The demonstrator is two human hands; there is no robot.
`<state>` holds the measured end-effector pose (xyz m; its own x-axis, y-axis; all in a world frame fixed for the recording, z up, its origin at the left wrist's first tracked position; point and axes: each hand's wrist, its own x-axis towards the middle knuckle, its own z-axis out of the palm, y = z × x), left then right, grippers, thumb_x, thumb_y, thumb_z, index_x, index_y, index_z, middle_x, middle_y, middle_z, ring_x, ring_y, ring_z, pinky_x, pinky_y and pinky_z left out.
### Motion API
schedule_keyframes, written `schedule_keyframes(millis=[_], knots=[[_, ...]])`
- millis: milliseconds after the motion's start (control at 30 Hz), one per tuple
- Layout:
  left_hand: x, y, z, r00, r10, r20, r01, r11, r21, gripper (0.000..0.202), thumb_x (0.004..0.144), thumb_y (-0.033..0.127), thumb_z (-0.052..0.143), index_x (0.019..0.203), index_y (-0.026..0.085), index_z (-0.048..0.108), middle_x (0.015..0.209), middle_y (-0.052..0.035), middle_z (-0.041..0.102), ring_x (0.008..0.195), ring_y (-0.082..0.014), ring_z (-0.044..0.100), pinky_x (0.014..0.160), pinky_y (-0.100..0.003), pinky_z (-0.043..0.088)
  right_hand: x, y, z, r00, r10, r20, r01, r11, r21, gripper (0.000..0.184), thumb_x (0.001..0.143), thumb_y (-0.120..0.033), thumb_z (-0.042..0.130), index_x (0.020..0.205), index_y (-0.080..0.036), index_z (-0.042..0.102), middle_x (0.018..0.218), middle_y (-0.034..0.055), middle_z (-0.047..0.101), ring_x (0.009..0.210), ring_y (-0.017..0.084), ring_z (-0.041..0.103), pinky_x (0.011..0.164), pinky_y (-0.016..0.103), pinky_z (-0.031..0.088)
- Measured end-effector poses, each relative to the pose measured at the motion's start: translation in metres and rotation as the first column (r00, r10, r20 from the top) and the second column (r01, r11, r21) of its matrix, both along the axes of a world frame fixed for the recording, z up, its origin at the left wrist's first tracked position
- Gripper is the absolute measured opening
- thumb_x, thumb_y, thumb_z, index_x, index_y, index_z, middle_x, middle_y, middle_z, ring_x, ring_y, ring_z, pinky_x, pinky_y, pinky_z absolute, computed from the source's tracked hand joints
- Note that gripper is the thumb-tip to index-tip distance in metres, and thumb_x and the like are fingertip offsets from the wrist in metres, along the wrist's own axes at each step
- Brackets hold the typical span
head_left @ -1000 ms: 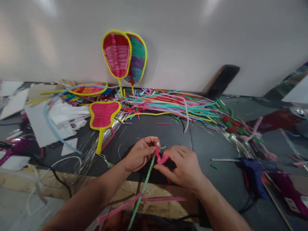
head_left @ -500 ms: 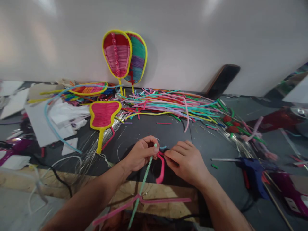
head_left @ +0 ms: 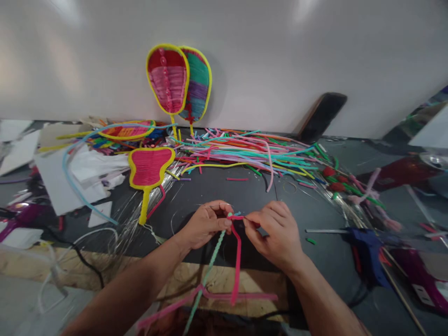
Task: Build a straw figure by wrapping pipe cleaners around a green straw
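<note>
My left hand (head_left: 209,225) is closed near the table's front edge, pinching the top of a twisted mint-green pipe cleaner stem (head_left: 212,261). That stem slants down toward me, and a light pink pipe cleaner (head_left: 241,296) crosses it lower down with an arm to each side. My right hand (head_left: 275,229) pinches one end of a bright pink pipe cleaner (head_left: 238,261) close to the stem's tip. Its other end hangs down between my hands. A short blue bit shows behind the join. Exactly how the pink piece meets the stem is hidden by my fingers.
Loose pipe cleaners (head_left: 238,151) lie heaped along the wall. A pink fan-like shape with yellow edging (head_left: 151,167) lies left; two more (head_left: 168,79) lean on the wall beside a dark phone (head_left: 325,114). A blue glue gun (head_left: 367,254) rests at right.
The bright pink pipe cleaner's loose end now hangs longer and lower. My right hand has drawn its other end out sideways from the stem's tip, and the stem's tip has dipped slightly.
</note>
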<state>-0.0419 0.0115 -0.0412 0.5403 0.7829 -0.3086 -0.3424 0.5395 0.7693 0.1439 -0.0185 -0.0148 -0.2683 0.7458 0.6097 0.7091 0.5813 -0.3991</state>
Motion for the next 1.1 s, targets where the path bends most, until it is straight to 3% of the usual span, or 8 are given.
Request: schedule_keyframes(millis=[300, 533, 733, 833, 933, 1000, 1100], knots=[[0.0, 0.001, -0.001, 1.0, -0.018, 0.022, 0.018, 1.0, 0.011, 0.031, 0.064, 0.017, 0.078, 0.088, 0.012, 0.059, 0.069, -0.0012, 0.062, 0.055, -0.0098, 0.059, 0.055, -0.022, 0.05, 0.0, 0.001, -0.002, 0.994, -0.001, -0.113, -0.014, 0.991, -0.133, 0.011, 0.087, -0.014, 0.049, 0.083, -0.019, 0.058, 0.071, 0.0026, 0.064, 0.065, 0.014, 0.056, 0.062, 0.026, 0.042], [0.002, -0.001, 0.002, 0.998, -0.055, -0.012, 0.055, 0.998, -0.006, 0.028, 0.061, 0.018, 0.079, 0.08, 0.011, 0.06, 0.063, 0.0, 0.061, 0.052, -0.0096, 0.059, 0.053, -0.021, 0.049, -0.003, 0.0, -0.013, 0.982, -0.113, -0.152, 0.08, 0.975, -0.207, 0.009, 0.087, -0.017, 0.051, 0.084, -0.02, 0.059, 0.072, 0.0025, 0.062, 0.067, 0.014, 0.059, 0.063, 0.024, 0.044], [0.002, -0.002, 0.002, 0.994, -0.105, -0.032, 0.105, 0.994, -0.009, 0.029, 0.058, 0.017, 0.081, 0.078, 0.01, 0.061, 0.059, 0.0002, 0.061, 0.049, -0.0108, 0.06, 0.051, -0.022, 0.048, 0.004, 0.004, -0.008, 0.934, -0.256, -0.248, 0.178, 0.938, -0.297, 0.009, 0.087, -0.023, 0.05, 0.081, -0.02, 0.057, 0.071, 0.0019, 0.06, 0.063, 0.014, 0.054, 0.059, 0.025, 0.042], [0.002, -0.002, 0.002, 0.995, -0.098, -0.017, 0.098, 0.995, -0.005, 0.028, 0.058, 0.018, 0.081, 0.078, 0.011, 0.062, 0.06, 0.0002, 0.061, 0.051, -0.0108, 0.06, 0.052, -0.023, 0.049, 0.01, 0.008, -0.007, 0.763, -0.383, -0.521, 0.162, 0.893, -0.42, 0.01, 0.086, -0.03, 0.052, 0.082, -0.021, 0.055, 0.067, -0.0017, 0.053, 0.056, 0.011, 0.048, 0.053, 0.024, 0.039], [0.001, -0.002, 0.002, 0.995, -0.103, -0.012, 0.103, 0.995, -0.001, 0.028, 0.059, 0.019, 0.081, 0.078, 0.011, 0.062, 0.062, 0.0, 0.061, 0.052, -0.0108, 0.06, 0.053, -0.024, 0.05, 0.009, 0.011, -0.009, 0.523, -0.438, -0.731, -0.079, 0.829, -0.553, 0.019, 0.08, -0.037, 0.059, 0.091, -0.023, 0.053, 0.067, -0.005, 0.05, 0.049, 0.008, 0.043, 0.047, 0.021, 0.035], [0.001, -0.002, 0.001, 0.993, -0.118, -0.014, 0.118, 0.993, 0.005, 0.027, 0.059, 0.018, 0.08, 0.078, 0.011, 0.062, 0.063, -0.0005, 0.062, 0.053, -0.011, 0.06, 0.054, -0.023, 0.049, 0.004, 0.011, -0.009, 0.532, -0.446, -0.72, -0.23, 0.742, -0.63, 0.025, 0.074, -0.037, 0.065, 0.091, -0.022, 0.056, 0.068, -0.0042, 0.052, 0.05, 0.007, 0.045, 0.046, 0.021, 0.036], [0.0, -0.003, 0.001, 0.992, -0.125, -0.016, 0.125, 0.992, 0.015, 0.027, 0.06, 0.018, 0.08, 0.077, 0.011, 0.061, 0.063, -0.001, 0.062, 0.053, -0.011, 0.06, 0.054, -0.023, 0.049, -0.006, 0.008, -0.009, 0.676, -0.379, -0.631, -0.319, 0.621, -0.715, 0.025, 0.075, -0.037, 0.063, 0.092, -0.019, 0.062, 0.076, 0.0018, 0.061, 0.063, 0.012, 0.056, 0.056, 0.024, 0.045]])
